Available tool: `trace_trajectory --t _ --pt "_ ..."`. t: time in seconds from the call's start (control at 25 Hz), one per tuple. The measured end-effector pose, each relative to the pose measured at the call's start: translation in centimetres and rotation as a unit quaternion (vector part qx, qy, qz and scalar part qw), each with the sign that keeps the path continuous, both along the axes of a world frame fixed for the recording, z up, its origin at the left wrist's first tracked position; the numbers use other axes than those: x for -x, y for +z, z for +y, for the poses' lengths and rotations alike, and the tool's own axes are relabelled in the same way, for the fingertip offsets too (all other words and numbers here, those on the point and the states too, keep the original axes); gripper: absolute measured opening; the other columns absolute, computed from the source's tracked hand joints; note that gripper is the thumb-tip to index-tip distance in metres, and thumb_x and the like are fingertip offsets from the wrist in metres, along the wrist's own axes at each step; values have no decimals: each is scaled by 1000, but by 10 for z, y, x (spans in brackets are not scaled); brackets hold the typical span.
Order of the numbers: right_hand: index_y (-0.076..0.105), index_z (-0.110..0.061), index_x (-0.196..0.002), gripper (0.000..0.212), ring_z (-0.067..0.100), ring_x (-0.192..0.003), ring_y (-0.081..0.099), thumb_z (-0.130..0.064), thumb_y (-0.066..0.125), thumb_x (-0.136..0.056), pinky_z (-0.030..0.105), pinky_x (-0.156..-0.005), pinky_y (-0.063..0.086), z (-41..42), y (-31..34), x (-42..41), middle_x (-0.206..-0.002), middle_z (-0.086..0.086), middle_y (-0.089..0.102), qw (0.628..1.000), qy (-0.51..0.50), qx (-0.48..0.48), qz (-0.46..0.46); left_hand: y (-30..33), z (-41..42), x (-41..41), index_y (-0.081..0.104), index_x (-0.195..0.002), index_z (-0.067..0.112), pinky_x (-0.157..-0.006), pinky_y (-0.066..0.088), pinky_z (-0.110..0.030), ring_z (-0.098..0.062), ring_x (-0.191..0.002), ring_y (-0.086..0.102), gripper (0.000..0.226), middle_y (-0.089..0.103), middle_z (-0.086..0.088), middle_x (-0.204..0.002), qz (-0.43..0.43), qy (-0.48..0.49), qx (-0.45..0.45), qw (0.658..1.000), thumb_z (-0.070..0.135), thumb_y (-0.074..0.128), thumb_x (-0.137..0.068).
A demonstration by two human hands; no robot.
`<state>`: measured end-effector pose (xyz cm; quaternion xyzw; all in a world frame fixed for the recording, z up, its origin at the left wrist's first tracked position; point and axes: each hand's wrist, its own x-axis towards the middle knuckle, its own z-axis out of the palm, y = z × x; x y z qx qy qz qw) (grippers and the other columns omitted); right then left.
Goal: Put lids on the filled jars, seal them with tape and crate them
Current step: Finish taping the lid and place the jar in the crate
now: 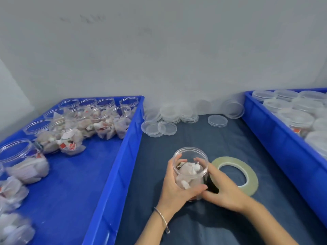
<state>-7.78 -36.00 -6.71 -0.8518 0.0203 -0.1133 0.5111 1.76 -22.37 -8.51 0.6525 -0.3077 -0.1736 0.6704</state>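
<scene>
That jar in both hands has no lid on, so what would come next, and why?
Probably the right hand lets go and fetches a lid from the loose ones by the wall: the jar is full but open, and the left hand can steady it.

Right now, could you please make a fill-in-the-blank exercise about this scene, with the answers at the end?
1. Both hands, the left hand and the right hand, hold one open ____.
2. The tape roll lies flat to the ____ of the jar.
3. The loose lids lie between two ____ crates.
4. The held jar has no ____ on it yet.

Answers: jar; right; blue; lid
</scene>
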Motion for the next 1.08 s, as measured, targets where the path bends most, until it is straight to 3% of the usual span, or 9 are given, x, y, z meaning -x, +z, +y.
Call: trace_trajectory --t 0.08,0.16,0.24,0.52,0.64,0.72,0.88,1.0,1.08 --pt "33 -29 -140 80 1 -136 34 -44 67 -69 12 -106 29 -34 5 -6 -147 -18 39 1000 -15 -14 -17 -7 -1 -5 41 -131 28 -97 48 -30 -11 -114 58 96 56 -2 -126 -2 -10 -8 1000 32 86 -46" --pt "38 -31 -137 56 11 -136 37 -26 56 -84 22 -105 32 -70 7 -26 -148 -4 39 992 -120 -11 -27 -11 -4 -10 42 -130 29 -98 48 -31 -17 -114 58 94 56 -6 -125 7 -18 -6 1000 30 85 -47" --pt "36 -29 -142 51 17 -135 35 -15 47 -95 28 -105 30 -99 0 -61 -149 3 36 973 -201 99 58 -16 -6 -11 42 -129 31 -94 48 -26 -15 -113 59 92 56 -5 -124 9 -17 -5 1000 30 85 -48" --pt "10 -39 -151 68 25 -144 18 -29 50 -96 39 -116 19 -84 -10 -192 -158 9 9 957 -56 238 157 -31 -10 -17 38 -131 38 -95 45 -19 -8 -116 56 95 58 10 -121 -7 -4 -2 1000 28 86 -50" --pt "-9 -49 -147 71 31 -146 1 -54 40 -95 60 -112 13 -71 -19 -218 -160 -1 -12 899 -41 369 231 -34 -11 -20 39 -131 37 -92 46 -18 -10 -116 57 95 56 0 -124 -11 -8 7 1000 23 85 -49" --pt "1 -51 -147 62 32 -146 -8 -62 32 -94 65 -109 11 -70 -22 -222 -159 -6 -16 871 -18 420 253 -34 -12 -20 39 -130 36 -90 46 -16 -9 -115 57 95 56 0 -123 -8 -13 10 1000 22 84 -48" --pt "54 -34 -131 40 17 -147 7 -50 44 -95 47 -113 19 -75 -18 -189 -156 -15 19 865 10 494 82 -32 -13 -17 37 -130 32 -93 44 -16 -4 -113 56 95 57 11 -120 -5 -4 19 1000 29 83 -47" --pt "56 -20 -111 23 19 -127 45 -35 48 -96 28 -97 31 -82 -16 -143 -129 -7 53 855 35 514 61 -31 -14 -18 40 -130 31 -90 46 -17 -5 -109 59 92 61 18 -113 -1 -4 16 1000 24 82 -49" --pt "54 -13 -104 18 24 -102 59 -29 48 -97 29 -81 37 -79 -11 -113 -108 -1 62 907 -74 411 49 -30 -12 -17 42 -129 30 -95 47 -25 -13 -111 59 92 59 8 -116 8 -6 16 1000 22 83 -48"
